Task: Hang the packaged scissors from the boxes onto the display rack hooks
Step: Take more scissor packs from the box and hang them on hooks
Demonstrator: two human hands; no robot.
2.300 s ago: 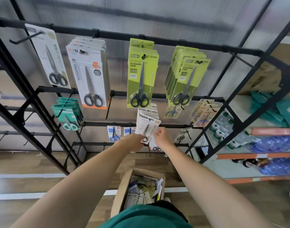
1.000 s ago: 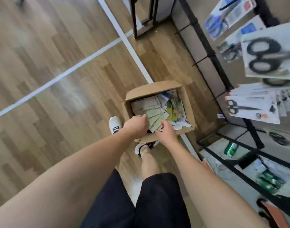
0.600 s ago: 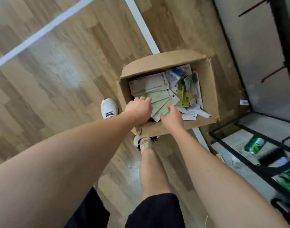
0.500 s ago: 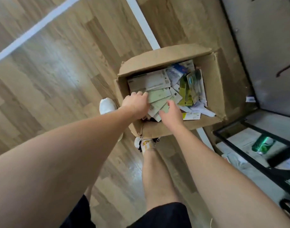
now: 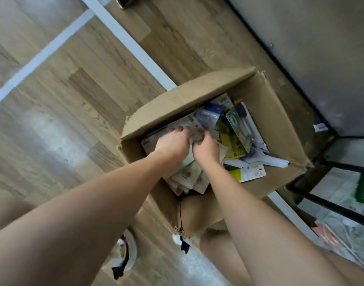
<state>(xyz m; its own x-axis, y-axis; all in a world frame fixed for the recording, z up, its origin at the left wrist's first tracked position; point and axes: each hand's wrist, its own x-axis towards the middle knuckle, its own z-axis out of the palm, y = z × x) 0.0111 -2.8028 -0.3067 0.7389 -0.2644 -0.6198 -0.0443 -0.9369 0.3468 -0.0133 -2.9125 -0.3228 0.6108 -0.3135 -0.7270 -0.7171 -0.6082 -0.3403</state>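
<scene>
Box: open cardboard box (image 5: 278, 129) on the wood floor (image 5: 59, 112), filled with loose packaged scissors (image 5: 242, 129).
Packs: flat cards, white and green, overlapping.
My left hand (image 5: 173, 142): fingers curled down onto the white packs; grip not discernible.
My right hand (image 5: 206, 148): fingers curled among the same packs; grip not discernible.
Surroundings: black rack frame (image 5: 329, 205) at right; my shoes (image 5: 123, 254) below.

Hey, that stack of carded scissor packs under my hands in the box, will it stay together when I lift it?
Probably not: the pale packs already fan out, so they may slide apart. Each looks thin, likely light and slightly bendy.
</scene>
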